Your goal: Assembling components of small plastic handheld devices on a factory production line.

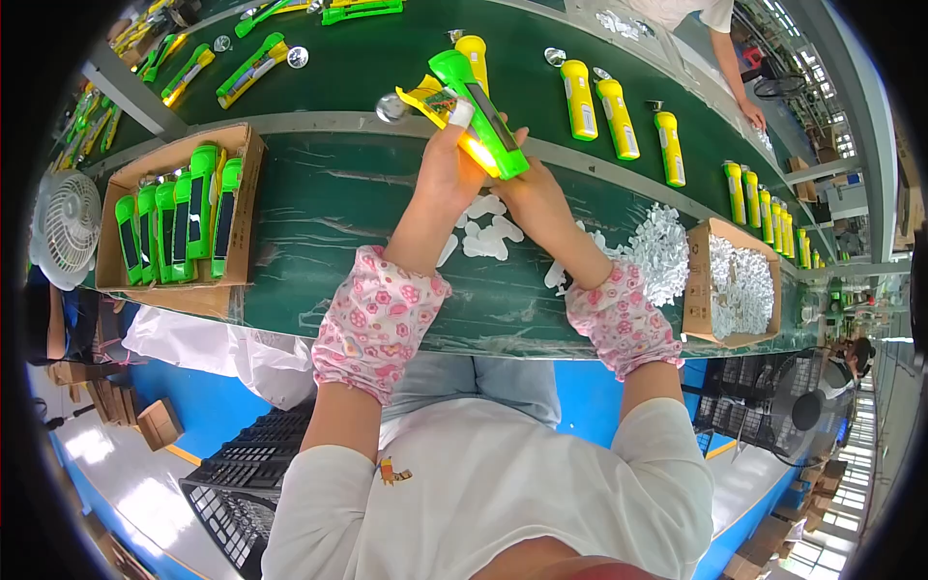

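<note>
Across the green conveyor belt [367,58], from nine to three o'clock, yellow torches [617,118] lie at two o'clock; a cardboard box of green torches [174,217] sits at nine. At twelve, both hands grip one green torch [480,111]: the left hand [447,164] closes around its lower body, the right hand [534,198] clasps from beneath. It looks light, rigid, smooth plastic; best held around the barrel. White plastic pieces [483,232] lie below.
</note>
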Motion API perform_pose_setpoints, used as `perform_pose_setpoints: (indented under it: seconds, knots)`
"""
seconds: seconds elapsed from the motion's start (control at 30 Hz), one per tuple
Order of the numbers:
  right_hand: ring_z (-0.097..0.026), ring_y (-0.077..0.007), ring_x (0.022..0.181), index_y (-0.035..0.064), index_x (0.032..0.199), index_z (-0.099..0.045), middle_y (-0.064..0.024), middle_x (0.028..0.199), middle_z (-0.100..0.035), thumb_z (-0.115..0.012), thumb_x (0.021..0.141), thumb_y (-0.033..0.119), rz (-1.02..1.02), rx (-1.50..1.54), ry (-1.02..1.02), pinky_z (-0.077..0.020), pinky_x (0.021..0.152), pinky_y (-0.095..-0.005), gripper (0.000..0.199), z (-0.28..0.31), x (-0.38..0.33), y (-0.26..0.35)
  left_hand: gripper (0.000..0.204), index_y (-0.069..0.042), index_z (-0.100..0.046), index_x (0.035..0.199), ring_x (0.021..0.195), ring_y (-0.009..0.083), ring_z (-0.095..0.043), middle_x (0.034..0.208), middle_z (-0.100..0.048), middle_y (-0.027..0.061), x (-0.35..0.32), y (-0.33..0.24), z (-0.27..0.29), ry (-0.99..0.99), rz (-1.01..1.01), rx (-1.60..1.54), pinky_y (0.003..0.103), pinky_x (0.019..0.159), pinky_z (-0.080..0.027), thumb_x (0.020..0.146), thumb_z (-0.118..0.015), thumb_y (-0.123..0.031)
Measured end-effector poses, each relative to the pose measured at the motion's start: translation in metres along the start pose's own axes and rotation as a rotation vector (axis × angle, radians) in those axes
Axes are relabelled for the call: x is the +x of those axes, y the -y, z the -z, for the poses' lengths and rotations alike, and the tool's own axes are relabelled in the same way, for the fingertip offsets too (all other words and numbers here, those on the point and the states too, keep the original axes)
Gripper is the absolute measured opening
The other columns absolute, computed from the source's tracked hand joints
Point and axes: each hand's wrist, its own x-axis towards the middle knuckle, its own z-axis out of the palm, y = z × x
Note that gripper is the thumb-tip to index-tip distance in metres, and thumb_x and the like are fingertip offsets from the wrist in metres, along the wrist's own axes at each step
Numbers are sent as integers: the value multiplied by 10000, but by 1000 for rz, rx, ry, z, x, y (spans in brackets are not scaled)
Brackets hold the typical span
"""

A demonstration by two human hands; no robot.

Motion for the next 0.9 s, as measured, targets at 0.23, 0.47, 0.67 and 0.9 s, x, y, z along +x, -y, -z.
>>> perform_pose_setpoints:
  seconds: [0.23, 0.47, 0.67, 0.9]
  knots:
    - [-653, -263, 711, -23, 986, -662, -123, 809, -643, -649, 799, 22, -356, 439, -134, -520, 607, -334, 193, 21, -4, -11, 398, -25, -487, 1193, 978, 252, -607, 1042, -596, 115, -11, -9, -3, 61, 16, 124, 509, 942, -488, 890, -635, -235]
    - [-621, -115, 730, -7, 1125, -607, -57, 898, -654, -608, 901, 60, -617, 1075, -207, -506, 622, -228, 234, 78, -4, -24, 520, -99, -409, 1309, 1096, 265, -566, 1184, -564, 104, -10, 12, 2, 140, 133, 66, 503, 991, -427, 993, -304, -498]
    - [-561, -116, 830, 21, 1009, -588, -35, 900, -545, -539, 941, 64, -83, 590, 11, -482, 702, -238, 94, 142, 31, 4, 474, -140, -406, 1315, 1089, 197, -526, 1171, -522, 39, -18, 22, -6, 233, 294, 25, 415, 958, -426, 964, -468, -453]
    - [-593, -225, 784, 51, 1032, -486, -87, 849, -577, -616, 863, 42, 104, 317, 410, -453, 666, -318, 213, 152, 63, 15, 500, -136, -398, 1324, 1085, 180, -530, 1183, -506, 32, -27, 23, -10, 380, 326, 185, 421, 937, -445, 938, -549, -415]
